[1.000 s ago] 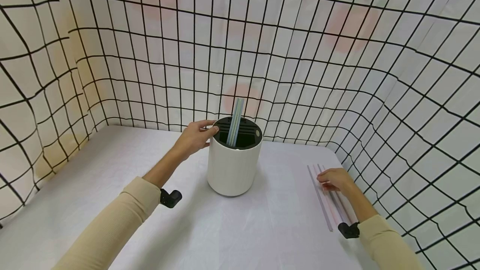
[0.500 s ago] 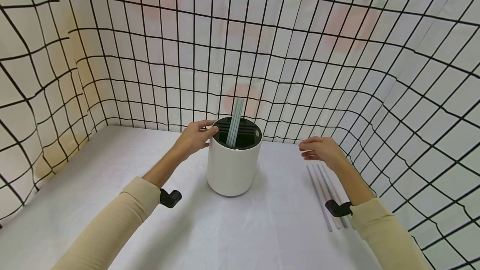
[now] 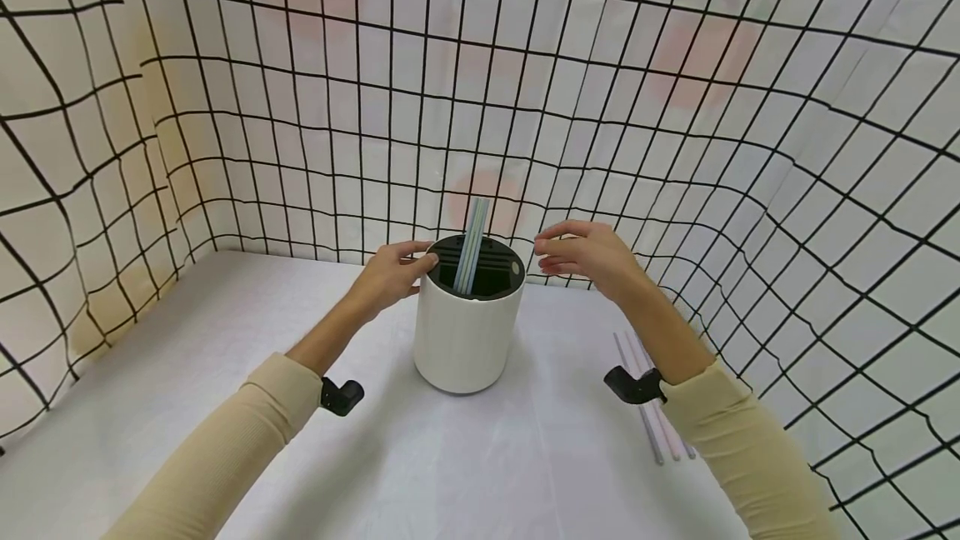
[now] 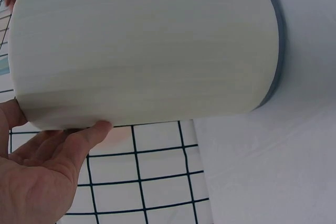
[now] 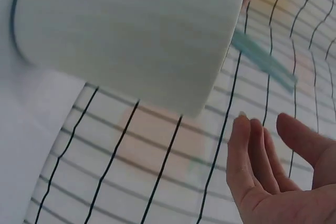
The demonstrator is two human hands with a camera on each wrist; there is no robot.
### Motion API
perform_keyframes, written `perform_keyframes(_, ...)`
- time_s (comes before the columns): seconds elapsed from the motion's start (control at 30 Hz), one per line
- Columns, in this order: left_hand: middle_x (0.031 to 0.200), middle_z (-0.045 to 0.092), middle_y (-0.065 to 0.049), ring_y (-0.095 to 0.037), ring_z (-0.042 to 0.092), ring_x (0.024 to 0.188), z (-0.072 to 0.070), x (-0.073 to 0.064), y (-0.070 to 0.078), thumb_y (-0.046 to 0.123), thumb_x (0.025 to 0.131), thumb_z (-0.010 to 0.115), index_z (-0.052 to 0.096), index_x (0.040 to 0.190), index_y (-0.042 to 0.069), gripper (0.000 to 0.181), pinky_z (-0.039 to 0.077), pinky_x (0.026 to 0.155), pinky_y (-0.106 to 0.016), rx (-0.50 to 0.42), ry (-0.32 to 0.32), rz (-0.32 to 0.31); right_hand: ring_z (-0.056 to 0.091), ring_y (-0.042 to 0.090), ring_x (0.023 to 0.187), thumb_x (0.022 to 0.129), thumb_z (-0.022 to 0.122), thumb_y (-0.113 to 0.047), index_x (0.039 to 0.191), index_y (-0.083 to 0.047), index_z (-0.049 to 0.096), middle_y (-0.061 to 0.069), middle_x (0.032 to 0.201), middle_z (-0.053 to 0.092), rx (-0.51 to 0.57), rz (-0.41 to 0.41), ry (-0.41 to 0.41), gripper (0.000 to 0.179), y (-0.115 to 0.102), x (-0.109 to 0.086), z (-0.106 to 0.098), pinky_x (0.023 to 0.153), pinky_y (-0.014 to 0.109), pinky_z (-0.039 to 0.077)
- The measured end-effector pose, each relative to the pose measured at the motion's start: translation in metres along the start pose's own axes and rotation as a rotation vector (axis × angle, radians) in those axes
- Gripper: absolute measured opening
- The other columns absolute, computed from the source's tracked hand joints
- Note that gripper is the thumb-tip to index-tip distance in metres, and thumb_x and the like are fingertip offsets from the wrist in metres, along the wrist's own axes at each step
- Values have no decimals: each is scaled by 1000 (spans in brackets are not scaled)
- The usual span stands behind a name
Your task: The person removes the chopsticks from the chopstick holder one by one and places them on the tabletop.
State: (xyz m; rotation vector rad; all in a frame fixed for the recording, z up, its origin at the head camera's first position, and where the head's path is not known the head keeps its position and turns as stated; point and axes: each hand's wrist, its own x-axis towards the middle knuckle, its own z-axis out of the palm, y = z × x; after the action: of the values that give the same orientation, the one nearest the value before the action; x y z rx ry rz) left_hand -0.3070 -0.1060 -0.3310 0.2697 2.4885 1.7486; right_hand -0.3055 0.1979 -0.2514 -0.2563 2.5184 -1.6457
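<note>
A white round utensil holder (image 3: 467, 340) with a black slotted top stands upright in the head view. Several thin blue-green sticks (image 3: 472, 247) lean in its large opening. My left hand (image 3: 388, 276) grips the holder's upper left side, thumb at the rim and fingers along the wall; the left wrist view shows this hand (image 4: 47, 171) against the white wall. Just right of the rim, my right hand (image 3: 588, 255) hovers apart from the holder. In the right wrist view its fingers (image 5: 240, 150) and thumb are spread, with nothing between them.
Several thin grey and pink sticks (image 3: 663, 427) lie side by side on the white table (image 3: 555, 448) at the right, partly hidden by my right forearm. A black wire grid (image 3: 360, 132) stands around the back and both sides.
My right hand has left the sticks on the table, risen and moved left to beside the holder's rim. The left hand and the holder have stayed in place.
</note>
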Motion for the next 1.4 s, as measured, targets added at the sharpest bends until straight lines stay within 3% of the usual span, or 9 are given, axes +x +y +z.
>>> perform_keyframes(0.2, 151, 52, -16, -31, 51, 140, 0, 1, 0, 34, 105, 57, 43, 155, 12, 56, 55, 106, -43, 0, -2, -1, 72, 32, 107, 96, 72, -17, 121, 2, 65, 19, 123, 67, 92, -46, 8, 32, -12, 8, 35, 95, 32, 61)
perform_keyframes(0.5, 151, 52, -16, -31, 53, 138, 2, 2, 1, 34, 105, 57, 46, 153, 12, 54, 55, 106, -44, -19, -3, -10, 73, 26, 104, 93, 74, -12, 118, 1, 67, 15, 123, 67, 133, -45, -45, 29, -8, 23, 65, 97, 34, 61)
perform_keyframes(0.77, 151, 52, -16, -31, 53, 138, 2, 1, 1, 35, 105, 57, 45, 153, 13, 55, 55, 105, -44, -21, -3, -9, 72, 24, 106, 89, 78, -21, 111, -7, 72, 9, 120, 72, 19, -37, 8, 26, 1, 24, 73, 103, 39, 57)
perform_keyframes(0.97, 150, 53, -15, -30, 54, 137, 0, 1, 1, 35, 104, 58, 47, 153, 13, 55, 55, 105, -44, -37, 0, -9, 72, 24, 105, 88, 78, -22, 109, -9, 74, 8, 120, 71, -3, -38, 46, 24, 2, 25, 78, 103, 41, 57)
perform_keyframes(1.13, 150, 53, -16, -31, 53, 138, -1, 0, 0, 34, 105, 57, 46, 153, 11, 55, 54, 106, -45, -45, 0, -3, 73, 23, 102, 89, 78, -21, 109, -8, 74, 8, 120, 71, 14, -38, 52, 24, 1, 27, 80, 102, 39, 57)
perform_keyframes(1.4, 149, 54, -16, -31, 53, 138, -2, 0, -1, 34, 104, 58, 45, 153, 11, 56, 54, 106, -45, -58, -6, -3, 75, 23, 89, 92, 76, -13, 111, 1, 70, 15, 113, 72, 167, -71, 63, 24, -8, 26, 71, 90, 36, 63)
